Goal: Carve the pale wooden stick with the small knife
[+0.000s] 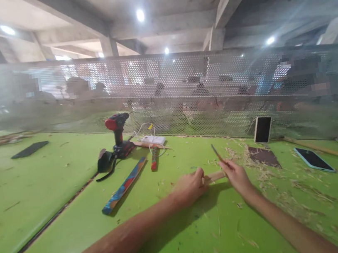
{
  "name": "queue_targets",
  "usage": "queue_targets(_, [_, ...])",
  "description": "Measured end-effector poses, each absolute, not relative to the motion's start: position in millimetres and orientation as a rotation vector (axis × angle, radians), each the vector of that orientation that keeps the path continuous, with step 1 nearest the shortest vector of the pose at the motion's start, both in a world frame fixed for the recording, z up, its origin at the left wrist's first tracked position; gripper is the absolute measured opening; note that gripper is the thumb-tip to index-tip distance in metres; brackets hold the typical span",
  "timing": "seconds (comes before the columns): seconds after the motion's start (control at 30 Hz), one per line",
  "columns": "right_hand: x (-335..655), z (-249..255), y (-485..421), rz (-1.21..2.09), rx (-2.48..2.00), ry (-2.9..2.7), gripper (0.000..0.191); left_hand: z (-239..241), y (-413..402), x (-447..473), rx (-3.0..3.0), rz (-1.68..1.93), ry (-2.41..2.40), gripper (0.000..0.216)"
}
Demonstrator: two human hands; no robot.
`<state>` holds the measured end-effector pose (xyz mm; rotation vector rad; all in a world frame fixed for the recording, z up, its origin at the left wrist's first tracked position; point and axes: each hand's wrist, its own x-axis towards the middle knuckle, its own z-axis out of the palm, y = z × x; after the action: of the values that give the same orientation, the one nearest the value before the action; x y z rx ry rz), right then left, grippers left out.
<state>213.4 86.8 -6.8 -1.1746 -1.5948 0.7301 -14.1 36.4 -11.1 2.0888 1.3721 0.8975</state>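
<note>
My left hand [191, 186] is closed around one end of a short, pale wooden strip [214, 177], holding it just above the green table. At the strip's other end is my right hand [236, 175], its fingers wrapped round a narrow, dark knife [215, 153] that points up and away from me. My right fingers hide its handle. Thin wood shavings [265, 173] lie scattered to the right of my hands. Left of my left hand rests a long, flat piece painted blue and red [125, 185], and beyond it a small red-patterned stick [153, 158].
A red and black cordless drill [119, 133] stands beside a black pouch [104, 160]. Behind them is a white power bank [153, 140] with a cable. Two phones, one upright [263, 129] and one flat [314, 159], flank brown sandpaper [264, 156]. A perforated screen [183, 95] borders the table; people sit beyond.
</note>
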Motion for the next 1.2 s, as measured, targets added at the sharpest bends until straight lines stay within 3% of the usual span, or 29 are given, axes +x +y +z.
queue_targets(0.13, [209, -8, 68, 0.760, -1.214, -1.739, 0.068, -13, 34, -14, 2.088, 0.901, 1.450, 0.025])
queue_targets(0.33, [213, 2, 68, 0.770, -1.232, -1.807, 0.078, -6, 33, -19, 2.269, 0.916, 1.365, 0.009])
queue_targets(0.6, [235, 4, 85, 0.584, -1.258, -1.811, 0.092, -5, 41, -34, 2.254, 0.867, 1.439, 0.006])
queue_targets(0.77, [238, 2, 88, 0.481, -1.284, -1.678, 0.091, -10, 44, -34, 2.206, 0.812, 1.574, 0.022])
queue_targets(1.0, [222, -2, 77, 0.459, -1.136, -1.789, 0.067, -13, 37, -25, 2.063, 0.748, 1.580, 0.006])
queue_targets(1.2, [213, -6, 70, 0.299, -1.002, -1.932, 0.049, -16, 38, -23, 1.780, 0.866, 1.416, 0.017])
